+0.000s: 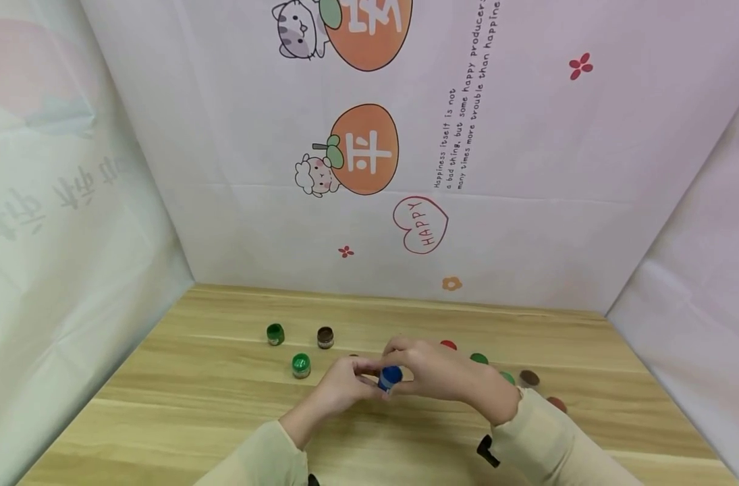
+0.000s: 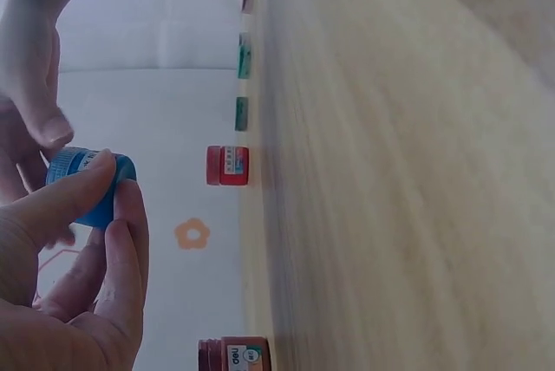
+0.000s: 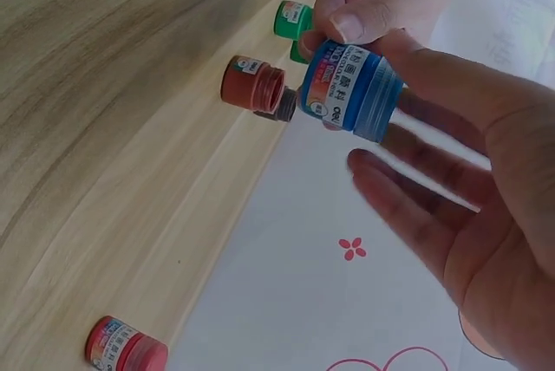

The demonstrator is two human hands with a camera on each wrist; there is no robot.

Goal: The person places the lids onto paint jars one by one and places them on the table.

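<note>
A small blue paint jar (image 1: 390,378) is held up above the table in front of me, its ridged lid (image 3: 380,100) on it and tilted. My left hand (image 1: 343,383) pinches the jar's body between thumb and fingers, as the left wrist view shows. My right hand (image 1: 430,368) is around the lid end, with the thumb close to the lid and the fingers spread loosely behind it. Whether the right fingertips touch the lid is hard to tell. A reddish-brown jar (image 3: 251,83) without a lid stands behind the left hand, mostly hidden in the head view.
On the left stand a dark green jar (image 1: 275,334), a brown jar (image 1: 325,337) and a bright green jar (image 1: 301,365). Beyond my right hand is a red lidded jar (image 2: 228,165). Several loose lids, including a brown lid (image 1: 530,377), lie at the right. Printed cloth (image 1: 527,236) hangs behind the table.
</note>
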